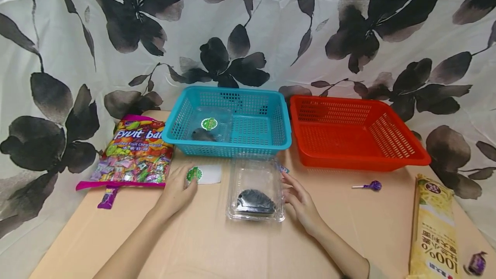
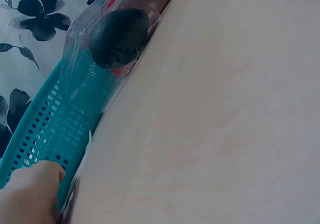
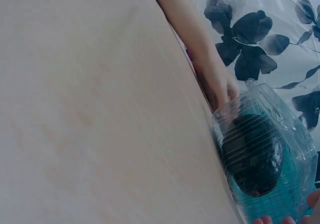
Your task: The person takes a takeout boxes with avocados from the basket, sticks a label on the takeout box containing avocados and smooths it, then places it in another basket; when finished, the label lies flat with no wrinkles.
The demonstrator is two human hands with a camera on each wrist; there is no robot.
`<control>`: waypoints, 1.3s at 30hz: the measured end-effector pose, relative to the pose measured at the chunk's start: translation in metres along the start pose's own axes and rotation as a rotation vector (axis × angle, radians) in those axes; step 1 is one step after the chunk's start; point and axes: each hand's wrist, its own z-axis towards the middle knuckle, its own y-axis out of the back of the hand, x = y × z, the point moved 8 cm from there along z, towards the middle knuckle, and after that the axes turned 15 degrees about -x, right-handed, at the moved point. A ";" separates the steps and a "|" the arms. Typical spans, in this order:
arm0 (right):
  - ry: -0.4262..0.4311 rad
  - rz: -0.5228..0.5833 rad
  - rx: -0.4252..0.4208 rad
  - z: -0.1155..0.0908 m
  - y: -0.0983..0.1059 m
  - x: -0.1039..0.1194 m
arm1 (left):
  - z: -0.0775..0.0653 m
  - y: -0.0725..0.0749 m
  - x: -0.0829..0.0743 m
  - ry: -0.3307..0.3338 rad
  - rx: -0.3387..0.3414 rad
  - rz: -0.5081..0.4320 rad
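In the head view, my left hand pinches the left end of a white slip with a round green sticker on the table. A clear lidded plastic box stands at the middle, with a dark oval fruit, like an avocado, inside. My right hand rests along the box's right side, fingers fairly straight. In the right wrist view only its fingertips show, beside the box. A small blue-and-red item, partly hidden, lies by the right index finger.
Behind stand a blue basket, holding another clear box with a green sticker, and a red basket. A candy bag and a wrapped candy lie left. At right are a lollipop, a pasta pack and a purple sweet.
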 end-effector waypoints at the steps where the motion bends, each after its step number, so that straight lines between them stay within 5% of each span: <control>1: 0.006 -0.002 0.001 0.000 0.000 0.001 | -0.001 -0.002 0.000 -0.025 0.009 0.020; 4: 0.023 -0.008 0.009 0.001 -0.001 0.003 | -0.004 -0.006 0.001 -0.066 0.036 0.059; 12: 0.013 -0.048 0.022 0.001 -0.001 0.001 | -0.008 -0.011 0.001 -0.036 0.124 0.093; 18: 0.007 -0.053 0.018 -0.001 0.000 0.000 | -0.007 -0.009 0.001 -0.036 0.087 0.081; 31: 0.000 -0.031 0.025 0.000 0.000 -0.001 | 0.001 -0.002 0.011 0.139 0.024 -0.009; 39: 0.002 -0.041 0.023 0.001 0.000 -0.002 | 0.005 0.000 0.005 0.088 0.086 -0.007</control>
